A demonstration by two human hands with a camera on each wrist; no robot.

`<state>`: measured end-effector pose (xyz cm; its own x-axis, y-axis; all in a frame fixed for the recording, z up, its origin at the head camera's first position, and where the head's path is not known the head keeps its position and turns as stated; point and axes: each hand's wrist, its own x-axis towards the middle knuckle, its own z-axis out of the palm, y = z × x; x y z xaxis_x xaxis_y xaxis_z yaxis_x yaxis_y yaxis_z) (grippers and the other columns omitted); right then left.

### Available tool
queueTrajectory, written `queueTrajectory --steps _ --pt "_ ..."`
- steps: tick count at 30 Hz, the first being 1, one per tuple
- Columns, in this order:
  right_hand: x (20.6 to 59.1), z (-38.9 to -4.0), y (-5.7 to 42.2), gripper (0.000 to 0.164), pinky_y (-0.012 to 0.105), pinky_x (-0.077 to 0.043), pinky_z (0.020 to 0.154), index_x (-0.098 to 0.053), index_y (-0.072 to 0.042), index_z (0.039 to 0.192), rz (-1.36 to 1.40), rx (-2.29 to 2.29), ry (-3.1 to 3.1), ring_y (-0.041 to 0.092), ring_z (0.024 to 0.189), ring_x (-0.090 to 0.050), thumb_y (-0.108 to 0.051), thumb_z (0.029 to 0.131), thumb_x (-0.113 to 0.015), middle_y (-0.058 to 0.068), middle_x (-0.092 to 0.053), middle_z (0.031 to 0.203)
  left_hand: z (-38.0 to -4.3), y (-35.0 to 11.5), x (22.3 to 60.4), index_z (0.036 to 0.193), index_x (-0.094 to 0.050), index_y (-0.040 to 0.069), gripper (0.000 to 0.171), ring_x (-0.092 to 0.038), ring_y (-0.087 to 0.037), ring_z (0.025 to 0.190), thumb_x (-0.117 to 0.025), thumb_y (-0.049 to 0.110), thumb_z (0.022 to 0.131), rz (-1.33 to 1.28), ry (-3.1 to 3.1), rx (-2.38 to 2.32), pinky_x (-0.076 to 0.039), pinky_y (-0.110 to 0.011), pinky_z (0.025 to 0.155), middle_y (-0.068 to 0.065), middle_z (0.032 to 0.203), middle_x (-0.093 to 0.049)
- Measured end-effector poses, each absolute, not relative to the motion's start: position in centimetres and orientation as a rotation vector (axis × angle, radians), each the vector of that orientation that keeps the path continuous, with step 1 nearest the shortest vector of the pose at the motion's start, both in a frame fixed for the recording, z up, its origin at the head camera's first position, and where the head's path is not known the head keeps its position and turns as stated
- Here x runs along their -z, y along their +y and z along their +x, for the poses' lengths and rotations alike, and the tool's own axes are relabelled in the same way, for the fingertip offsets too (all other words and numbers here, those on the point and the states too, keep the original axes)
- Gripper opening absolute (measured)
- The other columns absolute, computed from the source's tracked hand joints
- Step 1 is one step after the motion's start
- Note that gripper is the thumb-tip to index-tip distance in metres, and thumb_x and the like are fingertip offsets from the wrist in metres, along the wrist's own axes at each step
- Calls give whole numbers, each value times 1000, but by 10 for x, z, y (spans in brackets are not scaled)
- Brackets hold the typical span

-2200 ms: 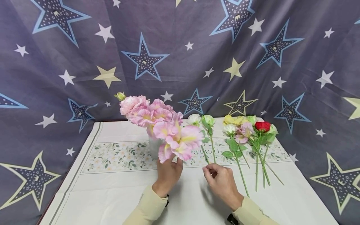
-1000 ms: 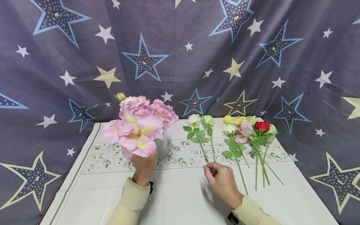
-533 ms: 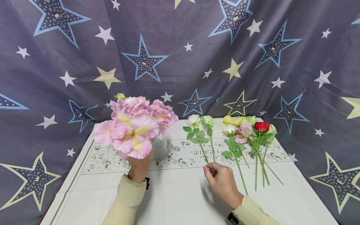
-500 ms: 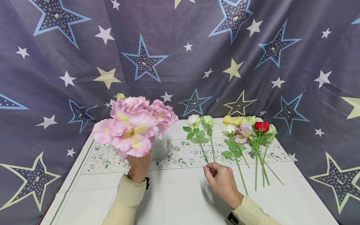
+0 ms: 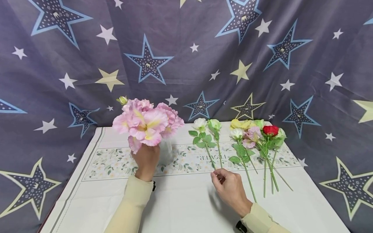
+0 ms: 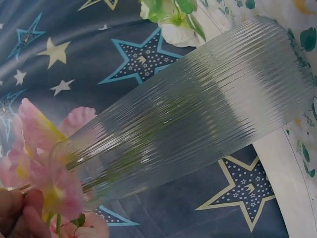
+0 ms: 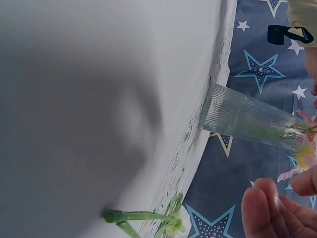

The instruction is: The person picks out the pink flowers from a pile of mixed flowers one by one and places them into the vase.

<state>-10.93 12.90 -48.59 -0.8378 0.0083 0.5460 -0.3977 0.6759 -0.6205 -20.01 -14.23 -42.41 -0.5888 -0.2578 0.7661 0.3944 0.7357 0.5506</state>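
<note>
A ribbed clear glass vase (image 6: pixel 198 109) stands upright on the table, filled with pink blooms; in the head view the left hand and petals partly cover it. With its fingertips at the vase's mouth, my left hand (image 5: pixel 146 161) pinches the stem of a pink-and-yellow flower (image 5: pixel 145 126), whose large head faces me. Stems show through the glass in the left wrist view. My right hand (image 5: pixel 230 189) hovers over the table, its fingers loosely bent and holding nothing, close to the stem ends of a white rose (image 5: pixel 200 125) and a pale green rose (image 5: pixel 214 125).
At the right lies a group of long-stemmed flowers, among them a red rose (image 5: pixel 270 130), a yellow flower (image 5: pixel 240 124) and another white rose (image 5: pixel 237 133). A floral printed band (image 5: pixel 186 161) crosses the white tablecloth (image 5: pixel 180 200). A star-patterned curtain (image 5: pixel 186 19) hangs behind.
My left hand has carried the pink-and-yellow flower from the vase's right front to its left front, then slightly back right, turning the bloom. My right hand has stayed in place.
</note>
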Motion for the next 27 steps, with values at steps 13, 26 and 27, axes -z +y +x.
queueTrajectory --steps 13,26,27 --pt "487 -110 127 11 13 -47 49 -76 -14 81 299 -1051 -2382 -7 55 -57 -4 85 -79 -10 -67 65 -222 -146 427 77 -68 2 14 -63 -46 86 -68 9 88 -171 -1988 805 -48 -62 73 -18 78 -67" --pt "489 -110 126 10 13 -46 48 -75 -13 81 316 -1046 -2377 -7 53 -55 -4 84 -79 -10 -67 64 -220 -148 426 82 -61 6 15 -62 -43 83 -62 19 91 -223 -2107 646 -40 -54 73 -18 76 -64" --pt "489 -110 126 10 13 -46 48 -75 -13 81 316 -1044 -2377 -7 53 -55 -4 84 -79 -10 -67 64 -220 -148 426 84 -62 5 17 -62 -43 86 -62 20 92 -234 -2102 611 -41 -54 75 -19 80 -65"
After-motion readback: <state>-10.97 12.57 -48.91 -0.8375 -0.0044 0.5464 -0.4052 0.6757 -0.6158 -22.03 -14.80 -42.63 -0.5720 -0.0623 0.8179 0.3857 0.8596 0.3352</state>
